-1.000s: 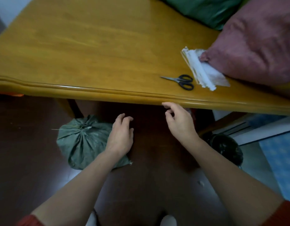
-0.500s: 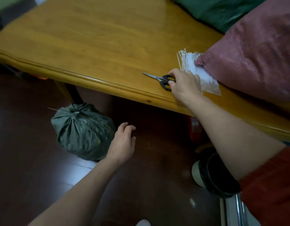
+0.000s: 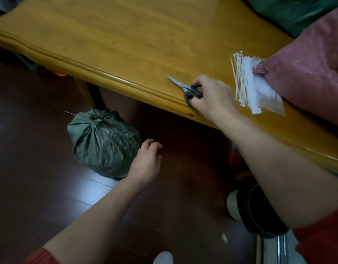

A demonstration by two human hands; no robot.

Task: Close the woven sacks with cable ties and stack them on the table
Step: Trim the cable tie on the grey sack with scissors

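A green woven sack (image 3: pixel 104 142) sits on the dark floor beside the table leg, its gathered neck closed with a cable tie whose thin tail sticks out to the left. My right hand (image 3: pixel 212 97) grips the black handles of the scissors (image 3: pixel 185 88) near the front edge of the wooden table (image 3: pixel 126 44). White cable ties (image 3: pixel 242 80) lie in a bundle on a clear bag to its right. A red woven sack (image 3: pixel 309 69) and a green sack (image 3: pixel 297 12) lie on the table's right side. My left hand (image 3: pixel 147 161) hangs over the floor beside the green sack, fingers loosely curled and holding nothing.
A dark round bin (image 3: pixel 255 210) stands on the floor under my right forearm. A metal rail (image 3: pixel 280 250) shows at the bottom right. The table leg (image 3: pixel 92 92) stands just behind the floor sack.
My right hand rose from below the table edge to the scissors and closed on their handles. The view shifted left and down; my left hand stayed near the floor sack.
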